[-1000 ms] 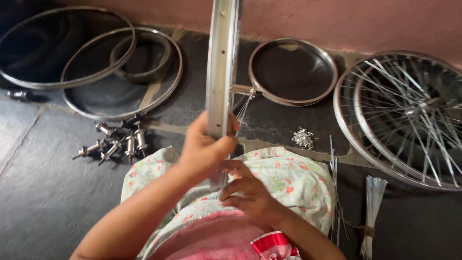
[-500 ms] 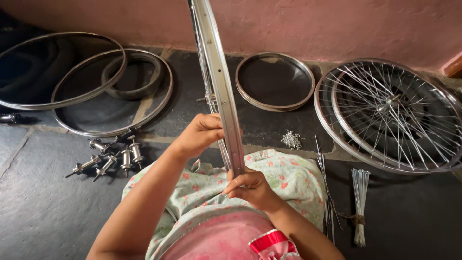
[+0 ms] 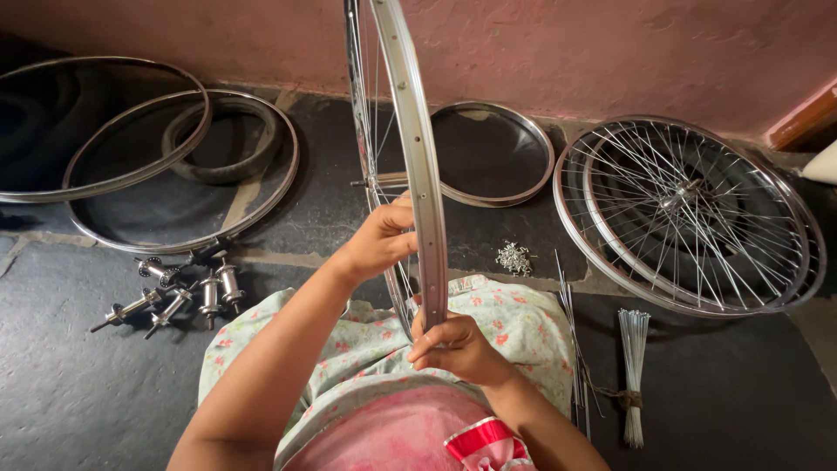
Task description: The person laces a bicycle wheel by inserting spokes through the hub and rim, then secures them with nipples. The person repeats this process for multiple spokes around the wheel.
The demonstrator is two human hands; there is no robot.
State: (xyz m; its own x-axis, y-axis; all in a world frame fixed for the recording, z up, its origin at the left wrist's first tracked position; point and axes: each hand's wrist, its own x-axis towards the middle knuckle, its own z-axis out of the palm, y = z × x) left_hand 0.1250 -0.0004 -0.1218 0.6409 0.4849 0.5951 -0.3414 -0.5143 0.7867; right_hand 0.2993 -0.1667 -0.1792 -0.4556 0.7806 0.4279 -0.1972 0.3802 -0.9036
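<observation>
The left hand point(image 3: 379, 240) grips the upright rim point(image 3: 417, 166) from its left side, higher up, while the right hand point(image 3: 453, 347) pinches the rim's lowest arc over the lap, the rim running edge-on away toward the wall point(image 3: 567, 44), hubs point(image 3: 187, 292) lying left.

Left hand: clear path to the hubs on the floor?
Probably yes. The hubs lie in the open on the floor on that side, nothing over them. But the left hand grips the upright rim and must let go first.
</observation>
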